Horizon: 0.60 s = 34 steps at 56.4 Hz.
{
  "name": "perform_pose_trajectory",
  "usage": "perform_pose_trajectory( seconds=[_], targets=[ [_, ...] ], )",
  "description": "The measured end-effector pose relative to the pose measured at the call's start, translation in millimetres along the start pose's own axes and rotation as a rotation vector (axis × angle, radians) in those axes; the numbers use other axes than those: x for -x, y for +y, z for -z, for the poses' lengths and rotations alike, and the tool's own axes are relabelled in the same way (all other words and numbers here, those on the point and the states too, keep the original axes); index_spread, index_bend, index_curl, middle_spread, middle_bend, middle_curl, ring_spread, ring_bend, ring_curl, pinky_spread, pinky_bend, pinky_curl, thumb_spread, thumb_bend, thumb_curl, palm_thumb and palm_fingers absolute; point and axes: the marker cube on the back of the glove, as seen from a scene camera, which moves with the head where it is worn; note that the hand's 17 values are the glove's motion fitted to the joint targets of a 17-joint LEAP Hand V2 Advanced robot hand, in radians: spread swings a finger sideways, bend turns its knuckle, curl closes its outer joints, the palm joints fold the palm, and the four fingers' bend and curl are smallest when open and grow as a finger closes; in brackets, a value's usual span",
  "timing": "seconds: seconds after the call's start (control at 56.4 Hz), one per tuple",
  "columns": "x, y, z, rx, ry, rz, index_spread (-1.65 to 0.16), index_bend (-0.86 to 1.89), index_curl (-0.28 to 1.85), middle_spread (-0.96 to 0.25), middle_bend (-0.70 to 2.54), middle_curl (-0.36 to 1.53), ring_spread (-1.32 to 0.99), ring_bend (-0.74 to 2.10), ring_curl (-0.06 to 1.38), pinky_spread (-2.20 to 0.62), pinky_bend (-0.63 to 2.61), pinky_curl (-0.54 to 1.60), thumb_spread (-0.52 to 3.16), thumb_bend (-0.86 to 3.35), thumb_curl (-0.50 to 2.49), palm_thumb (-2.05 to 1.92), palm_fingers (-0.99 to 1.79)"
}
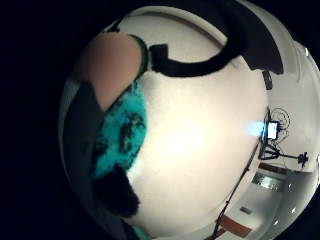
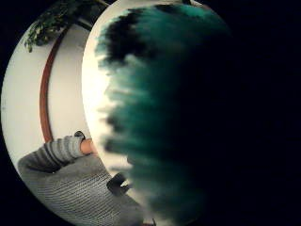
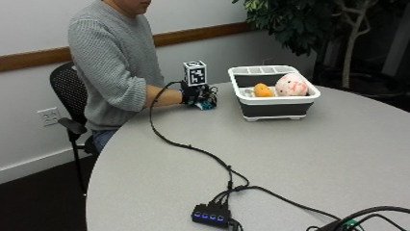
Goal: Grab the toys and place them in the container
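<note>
Sitting at the round table (image 3: 192,192), the person has the right hand (image 3: 193,95) down on a teal toy (image 3: 206,104), just left of the container (image 3: 247,103). The grip looks closed around the toy, whose fur presses close against the palm. An orange toy (image 3: 261,90) and a pink toy (image 3: 291,84) already lie in the container. To do this step well, I'd lift the teal toy clear above the near rim before carrying it right, then drop it where the floor shows. Open table lies between hand and container, so the path is free.
</note>
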Motion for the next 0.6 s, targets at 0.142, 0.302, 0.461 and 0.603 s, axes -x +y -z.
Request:
perform_pose_trajectory(
  seconds=[0.142, 0.302, 0.461, 0.603],
  targets=[
    [14, -8, -7, -0.156, -0.023, 0.017, -0.42, 0.23, 0.50, -0.27, 0.61, 0.46, -0.35, 0.56, 0.41, -0.06, 0.53, 0.27, 1.32, 0.04, 0.33, 0.10, 0.72],
    [14, -24, 14, -0.196, -0.094, 0.020, -0.42, 0.25, 0.58, -0.30, 0.78, 0.56, -0.47, 0.77, 0.50, -0.22, 0.55, 0.29, 1.27, 0.14, 0.46, 0.35, 0.97],
    [-41, -39, 123, -0.333, -0.186, -0.018, -0.42, 0.36, 0.70, -0.29, 0.83, 0.64, -0.51, 0.83, 0.56, -0.31, 0.62, 0.35, 1.12, 0.14, 0.56, 0.45, 1.04],
    [-75, -53, 173, -0.393, -0.171, -0.080, -0.41, 0.42, 0.81, -0.29, 0.86, 0.69, -0.53, 0.86, 0.59, -0.35, 0.67, 0.39, 1.03, 0.11, 0.63, 0.47, 1.02]
  ],
)
